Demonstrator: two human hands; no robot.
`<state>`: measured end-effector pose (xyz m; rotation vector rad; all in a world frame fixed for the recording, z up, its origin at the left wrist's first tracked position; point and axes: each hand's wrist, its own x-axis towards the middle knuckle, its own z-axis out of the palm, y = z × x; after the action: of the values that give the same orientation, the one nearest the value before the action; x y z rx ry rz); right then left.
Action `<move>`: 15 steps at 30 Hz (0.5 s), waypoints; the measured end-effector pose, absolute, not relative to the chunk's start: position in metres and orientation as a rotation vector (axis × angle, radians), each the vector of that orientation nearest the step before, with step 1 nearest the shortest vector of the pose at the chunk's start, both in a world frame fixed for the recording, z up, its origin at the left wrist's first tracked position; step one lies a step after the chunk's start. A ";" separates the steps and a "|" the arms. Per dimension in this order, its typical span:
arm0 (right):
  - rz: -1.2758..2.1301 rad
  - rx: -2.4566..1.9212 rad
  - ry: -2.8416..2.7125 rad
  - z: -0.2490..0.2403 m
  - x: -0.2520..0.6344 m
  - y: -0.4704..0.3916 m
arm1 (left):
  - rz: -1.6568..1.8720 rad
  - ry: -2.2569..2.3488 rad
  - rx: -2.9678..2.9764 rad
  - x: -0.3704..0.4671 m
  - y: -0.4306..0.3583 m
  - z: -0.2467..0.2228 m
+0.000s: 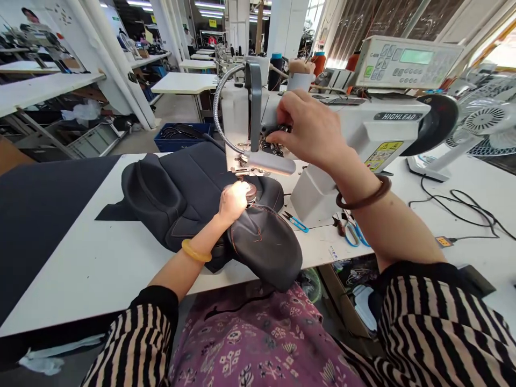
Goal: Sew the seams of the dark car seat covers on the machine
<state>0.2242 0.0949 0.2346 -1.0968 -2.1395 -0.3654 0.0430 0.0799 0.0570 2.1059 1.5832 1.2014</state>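
A white sewing machine (pixel 237 118) stands in front of me with its lamp lit at the needle. My right hand (pixel 312 126) is raised to the front of its head, thumb and fingers pinched around the thread tension knob (pixel 287 129), which they partly cover. Below the needle, my left hand (pixel 234 201) is closed beside a round dark brown part (pixel 250 193); what its fingers grip is hidden. A black leather-like seat cover (pixel 266 242) with orange stitching drapes under that hand toward the table edge. Its larger dark panel (pixel 197 172) spreads out to the left.
Blue thread snips (pixel 296 221) and blue-handled scissors (pixel 352 235) lie right of the machine's base. A control panel (pixel 407 63) sits on top, a white fan (pixel 481 121) at right. Dark fabric (pixel 52 215) covers the table's left. Thread cones (pixel 276 72) stand behind.
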 end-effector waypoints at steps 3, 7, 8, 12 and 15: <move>-0.340 -1.384 -2.156 0.242 0.216 0.086 | 1.220 1.446 1.804 0.051 0.053 0.048; -0.299 -1.399 -2.182 0.245 0.222 0.071 | 1.066 1.266 1.514 0.051 0.003 0.032; -0.273 -1.316 -2.147 0.239 0.227 0.068 | 1.040 1.252 1.463 0.047 -0.006 0.029; -0.272 -0.975 -1.711 0.167 0.249 0.054 | 1.028 1.294 1.359 0.016 -0.012 0.027; -0.001 -1.010 -1.880 0.093 0.247 0.061 | 1.066 1.361 1.360 -0.006 -0.001 0.029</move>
<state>0.2467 0.0609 0.0926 -1.0099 -1.8805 -0.0007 -0.0056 -0.0012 0.0289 1.3598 1.3608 1.0664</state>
